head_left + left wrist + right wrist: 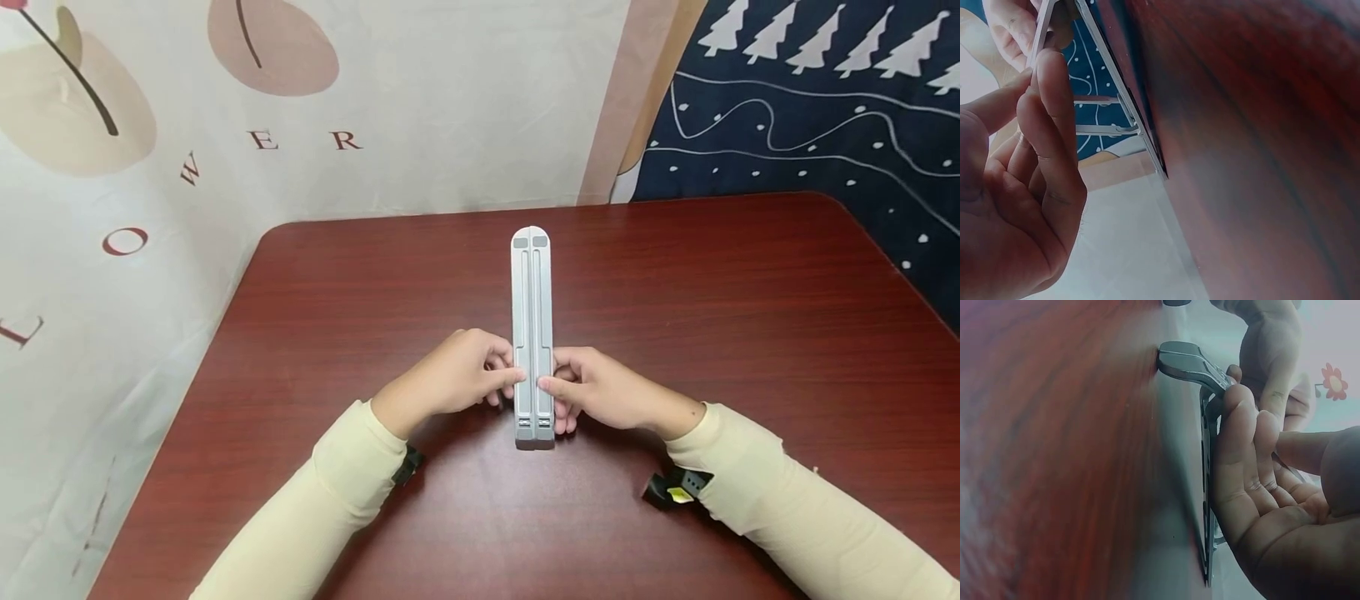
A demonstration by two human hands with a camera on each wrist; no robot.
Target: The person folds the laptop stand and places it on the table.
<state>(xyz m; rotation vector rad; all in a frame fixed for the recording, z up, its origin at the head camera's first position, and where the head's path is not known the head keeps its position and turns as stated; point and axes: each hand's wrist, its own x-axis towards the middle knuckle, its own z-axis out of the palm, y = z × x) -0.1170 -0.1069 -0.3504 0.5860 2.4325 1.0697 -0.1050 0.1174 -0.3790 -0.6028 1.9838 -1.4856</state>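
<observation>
The red-brown bench spread out beneath everything, and the grey folding stand was near its middle, directly in front of the person. The stand lay between the hands, its long axis running away from the person toward the pale cloth, with the greater part of its length beyond the grip. Neither hand was nearer: the left hand had the left side and the right hand the right, almost opposite each other on the nearer half. Each was closed in a pinch, thumb on the upper face close to the centre seam, the other fingers bent in at the side and partly hidden. From the left wrist, the upper part slanted away from a lower rail that ran along the bench top, with slim struts between; whether the hooked near end touched the bench I could not tell.

Counted, there were two cloths, the pale one and a dark one at the right; one bench; two cream sleeves; one stand, with two long bars showing side by side from above; two hands; two dark wrist straps; two struts visible; and two grey patches at the stand's far end.
</observation>
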